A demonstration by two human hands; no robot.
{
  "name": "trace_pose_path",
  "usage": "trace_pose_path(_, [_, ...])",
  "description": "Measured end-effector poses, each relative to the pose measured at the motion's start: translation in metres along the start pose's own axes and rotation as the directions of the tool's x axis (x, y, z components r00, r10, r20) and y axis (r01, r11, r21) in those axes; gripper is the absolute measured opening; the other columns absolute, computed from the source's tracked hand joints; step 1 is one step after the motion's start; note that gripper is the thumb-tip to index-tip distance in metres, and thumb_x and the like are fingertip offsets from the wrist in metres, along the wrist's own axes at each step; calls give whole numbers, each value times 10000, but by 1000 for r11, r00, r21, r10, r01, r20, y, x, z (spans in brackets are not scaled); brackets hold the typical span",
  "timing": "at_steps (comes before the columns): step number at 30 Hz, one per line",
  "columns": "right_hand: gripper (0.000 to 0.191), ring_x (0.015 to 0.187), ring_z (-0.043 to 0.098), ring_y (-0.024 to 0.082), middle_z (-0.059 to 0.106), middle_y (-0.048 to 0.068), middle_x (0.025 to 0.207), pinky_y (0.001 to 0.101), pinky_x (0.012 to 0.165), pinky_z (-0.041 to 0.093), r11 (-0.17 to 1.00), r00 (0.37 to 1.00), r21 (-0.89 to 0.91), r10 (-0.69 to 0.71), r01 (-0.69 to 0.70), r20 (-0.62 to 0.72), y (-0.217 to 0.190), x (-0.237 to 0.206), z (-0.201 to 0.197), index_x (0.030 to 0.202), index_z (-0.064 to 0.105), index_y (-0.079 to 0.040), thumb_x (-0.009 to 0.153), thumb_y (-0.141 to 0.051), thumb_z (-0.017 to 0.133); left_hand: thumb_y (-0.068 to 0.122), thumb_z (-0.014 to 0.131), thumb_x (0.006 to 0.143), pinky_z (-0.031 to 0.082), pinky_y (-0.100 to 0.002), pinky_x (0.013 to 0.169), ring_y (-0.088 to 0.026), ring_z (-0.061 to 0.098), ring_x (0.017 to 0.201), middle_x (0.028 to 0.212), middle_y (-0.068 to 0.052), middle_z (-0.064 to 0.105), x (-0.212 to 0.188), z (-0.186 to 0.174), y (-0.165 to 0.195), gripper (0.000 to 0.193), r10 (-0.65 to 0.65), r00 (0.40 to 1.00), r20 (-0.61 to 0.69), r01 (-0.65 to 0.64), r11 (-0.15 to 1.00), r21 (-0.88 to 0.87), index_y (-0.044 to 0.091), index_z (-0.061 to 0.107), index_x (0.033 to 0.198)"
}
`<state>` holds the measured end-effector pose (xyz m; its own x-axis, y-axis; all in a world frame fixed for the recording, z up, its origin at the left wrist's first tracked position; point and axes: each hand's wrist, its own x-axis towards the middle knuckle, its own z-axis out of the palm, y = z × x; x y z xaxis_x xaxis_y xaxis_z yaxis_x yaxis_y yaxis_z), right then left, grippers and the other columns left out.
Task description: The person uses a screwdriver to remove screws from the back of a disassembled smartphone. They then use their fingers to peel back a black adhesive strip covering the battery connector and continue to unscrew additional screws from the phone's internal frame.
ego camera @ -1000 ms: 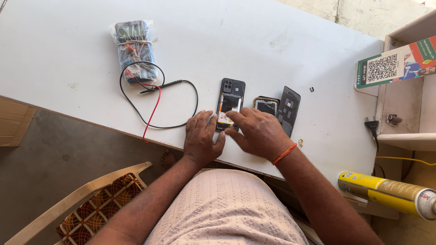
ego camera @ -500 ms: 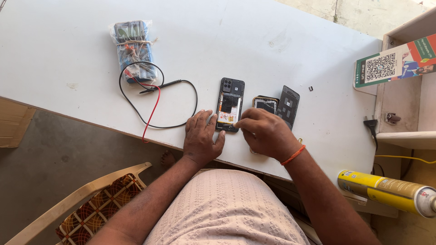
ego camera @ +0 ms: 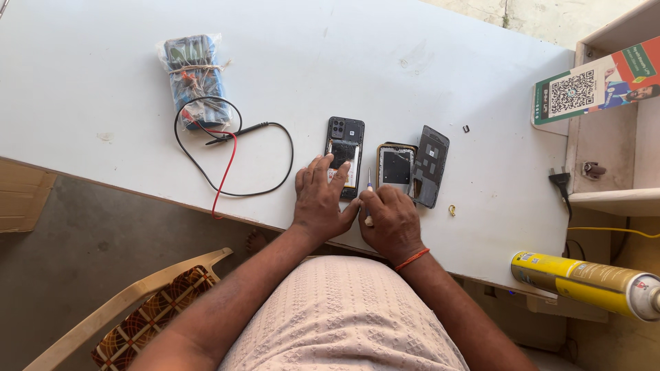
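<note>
Nearest, a yellow spray can [ego camera: 584, 283] is seen lying on its side at the near right edge, its label print left unread. Just beyond the table edge [ego camera: 481, 247], the right hand [ego camera: 390, 221] is closed around a small screwdriver [ego camera: 369, 189]; half a second ago that hand was laid over the middle phone parts with no tool showing, so a tool is now brought to the work. The left hand [ego camera: 320, 199] is laid flat, fingers spread, on the lower end of the opened phone [ego camera: 344, 152], gripping nothing, as it was before. To the right, a cracked screen panel [ego camera: 396, 165] and a dark back cover [ego camera: 430, 165] are set touching. Farther left, a plastic-wrapped blue meter [ego camera: 194, 77] with red and black leads [ego camera: 227, 161] is recorded. At the far right, a green-and-white card bearing a square code [ego camera: 595, 86] is propped against a shelf.
</note>
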<state>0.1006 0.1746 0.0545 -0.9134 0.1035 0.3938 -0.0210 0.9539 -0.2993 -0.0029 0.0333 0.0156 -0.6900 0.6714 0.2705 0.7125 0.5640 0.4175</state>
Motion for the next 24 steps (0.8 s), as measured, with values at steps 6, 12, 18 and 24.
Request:
trace_pose_path(6, [266,807,548,229,507,39,862,415,719,438,995,998,-90,56,-53,42,10,-5,12,1027,721,-155,775,-71,734,527,722,877,241,-518,1148,-333,348,1406,1416,-196,418,6,2,-1,690,1,999,-48,0,1000,24,94,606,1401])
trace_pose_path(12, [275,821,532,234,497,46,867,422,721,436,980,995,-181,88,-78,49,32,-3,11,1013,745,-155,746,-88,742,560,748,823,298,-509,1060,-321,394,1302,1358,-200,428,9,-2,-3,707,-59,998,32,58,998,27,104,612,1346])
trace_pose_path(18, [307,858,537,215,495,28,896,406,775,450,959,989,-271,110,-80,95,61,-8,-8,1066,748,-185,775,-88,742,546,788,783,424,-484,982,-293,435,1176,1291,-165,424,12,-6,-9,882,-152,984,91,147,988,54,40,480,1438])
trace_pose_path(24, [427,891,543,255,509,70,925,449,803,443,977,981,-201,107,-73,164,53,-4,-26,1148,741,-145,741,-265,792,532,815,730,487,-452,902,-286,475,1069,1196,-182,420,17,-11,-7,1019,-205,971,126,201,979,44,-25,407,1480])
